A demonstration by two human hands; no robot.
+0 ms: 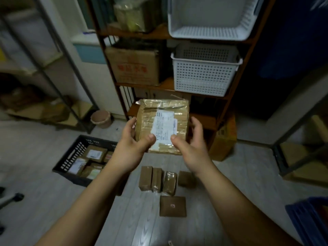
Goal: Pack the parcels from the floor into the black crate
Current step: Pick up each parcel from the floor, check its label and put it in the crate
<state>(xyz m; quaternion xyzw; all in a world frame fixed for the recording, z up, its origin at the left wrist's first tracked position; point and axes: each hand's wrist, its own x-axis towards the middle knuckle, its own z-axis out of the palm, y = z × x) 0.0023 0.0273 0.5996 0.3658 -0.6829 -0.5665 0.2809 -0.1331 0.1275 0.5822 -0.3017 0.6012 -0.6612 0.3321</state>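
Observation:
I hold a brown taped parcel (162,125) with a white shipping label up in front of me, above the floor. My left hand (132,144) grips its left edge with the thumb on the label side. My right hand (190,142) grips its right edge the same way. The black crate (71,161) stands on the floor at the left and holds several labelled parcels. Below my hands, several small brown parcels (158,180) lie in a row on the floor, and a flat brown parcel (173,206) lies nearer to me.
A wooden shelf unit (229,96) stands straight ahead with white baskets (204,75) and a cardboard box (133,64). A yellow box (224,142) sits at its foot. A metal rack (58,82) is at the left, a blue crate (308,221) at the lower right.

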